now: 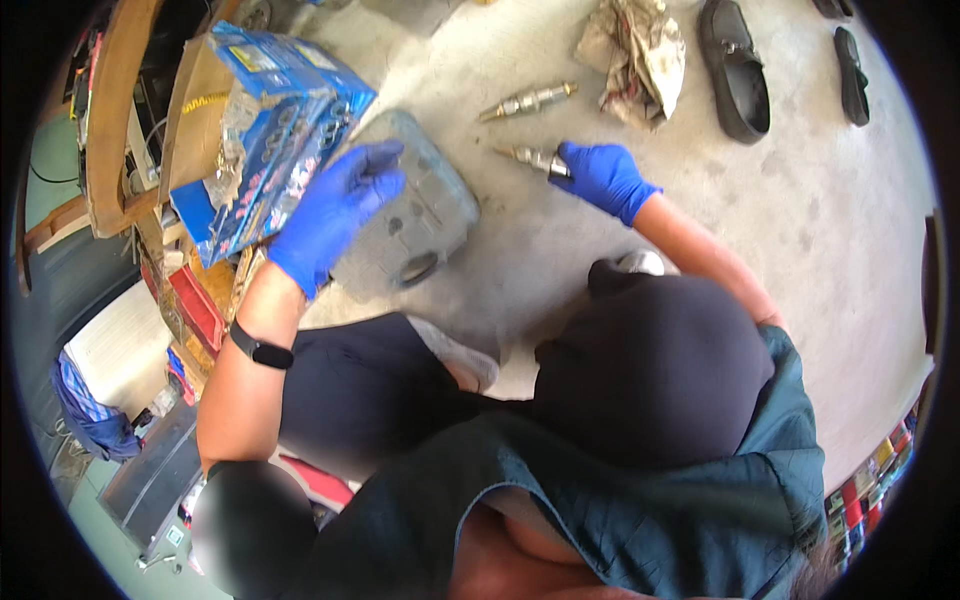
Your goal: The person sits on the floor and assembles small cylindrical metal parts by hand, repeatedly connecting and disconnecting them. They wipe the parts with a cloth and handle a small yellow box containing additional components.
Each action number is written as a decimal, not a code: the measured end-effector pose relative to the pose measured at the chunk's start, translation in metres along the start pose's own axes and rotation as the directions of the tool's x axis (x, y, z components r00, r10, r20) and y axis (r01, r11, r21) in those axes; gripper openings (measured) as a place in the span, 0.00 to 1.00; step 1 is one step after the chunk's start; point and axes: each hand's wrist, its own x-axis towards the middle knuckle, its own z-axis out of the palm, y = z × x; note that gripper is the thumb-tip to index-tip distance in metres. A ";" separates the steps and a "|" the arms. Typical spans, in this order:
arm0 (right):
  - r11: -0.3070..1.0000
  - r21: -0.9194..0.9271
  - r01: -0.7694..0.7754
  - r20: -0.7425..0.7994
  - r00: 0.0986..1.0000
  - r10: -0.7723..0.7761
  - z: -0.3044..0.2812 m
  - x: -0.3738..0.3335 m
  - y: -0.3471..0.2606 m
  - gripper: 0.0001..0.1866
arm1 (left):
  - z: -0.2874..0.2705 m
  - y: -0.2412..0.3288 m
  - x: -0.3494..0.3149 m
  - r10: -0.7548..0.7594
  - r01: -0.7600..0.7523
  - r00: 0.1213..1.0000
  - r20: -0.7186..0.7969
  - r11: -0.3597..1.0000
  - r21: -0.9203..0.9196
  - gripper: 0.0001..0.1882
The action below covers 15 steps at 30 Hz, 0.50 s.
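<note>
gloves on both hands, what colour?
Blue, on both the left hand and the right hand. The head view shows it clearly.

head-worn fisheye (single view), looking down, close

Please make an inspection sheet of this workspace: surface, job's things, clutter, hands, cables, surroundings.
Surface: bare grey concrete floor, dusty and stained.
Job's things: metal injector-like part in the right hand; a second similar part lying free beyond it; grey plastic tray under the left hand.
Clutter: dirty rag; blue cardboard box, torn open; black shoes at the top.
Hands: left hand in a blue glove, spread open over the tray; right hand in a blue glove, closed on the metal part.
Cables: nothing seen clearly.
Surroundings: red items and wooden pieces at the left edge; black wristband on the left wrist.
</note>
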 end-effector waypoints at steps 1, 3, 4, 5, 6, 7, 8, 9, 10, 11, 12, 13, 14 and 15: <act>1.000 0.022 0.013 -0.068 0.998 -0.012 -0.006 0.004 0.000 0.18 | -0.002 0.000 0.001 0.005 -0.005 1.000 0.007 1.000 0.010 0.23; 0.999 0.005 0.036 -0.134 0.990 -0.035 -0.002 -0.004 -0.006 0.19 | -0.004 0.001 0.003 0.019 -0.019 1.000 0.020 0.999 0.031 0.23; 1.000 -0.012 0.001 -0.052 0.999 -0.002 -0.018 -0.002 -0.011 0.19 | -0.006 0.003 0.007 0.029 -0.029 0.999 0.021 0.999 0.030 0.23; 0.999 -0.036 0.010 -0.046 0.999 -0.011 -0.026 -0.002 -0.012 0.19 | -0.006 0.003 0.005 0.018 -0.019 0.999 0.027 0.999 0.032 0.23; 0.998 -0.061 0.018 -0.040 0.999 -0.021 -0.033 -0.002 -0.012 0.18 | -0.005 0.003 0.003 0.007 -0.008 0.999 0.032 0.999 0.034 0.23; 0.998 -0.052 0.036 -0.101 0.994 -0.041 -0.042 -0.002 -0.015 0.17 | -0.005 0.003 0.003 0.016 -0.017 0.999 0.034 1.000 0.015 0.23; 0.998 -0.045 0.046 -0.157 0.986 -0.053 -0.052 -0.007 -0.021 0.17 | -0.004 0.004 0.003 0.016 -0.016 0.999 0.035 1.000 0.009 0.23; 0.998 -0.039 0.058 -0.212 0.975 -0.065 -0.060 -0.011 -0.026 0.16 | -0.003 0.006 0.001 0.015 -0.015 0.999 0.036 1.000 0.004 0.24; 0.996 -0.050 0.077 -0.247 0.965 -0.087 -0.069 -0.012 -0.031 0.15 | -0.003 0.008 0.001 0.021 -0.021 0.999 0.034 1.000 -0.002 0.24; 0.993 -0.062 0.096 -0.281 0.953 -0.110 -0.077 -0.013 -0.037 0.15 | -0.003 0.008 0.002 0.015 -0.015 0.999 0.045 1.000 0.004 0.24; 0.991 -0.073 0.115 -0.315 0.940 -0.133 -0.081 -0.012 -0.041 0.14 | -0.003 0.009 0.004 0.008 -0.009 0.998 0.057 1.000 0.010 0.24; 0.988 -0.105 0.110 -0.277 0.951 -0.135 -0.077 -0.008 -0.041 0.14 | -0.003 0.010 0.005 0.001 -0.002 0.998 0.067 1.000 0.021 0.24; 0.988 -0.106 0.111 -0.239 0.962 -0.134 -0.074 -0.004 -0.037 0.14 | -0.003 0.009 0.005 0.000 -0.001 0.998 0.069 1.000 0.020 0.24; 0.988 -0.106 0.112 -0.201 0.971 -0.132 -0.072 0.000 -0.032 0.14 | -0.001 0.008 0.006 -0.001 0.000 0.997 0.071 1.000 0.020 0.24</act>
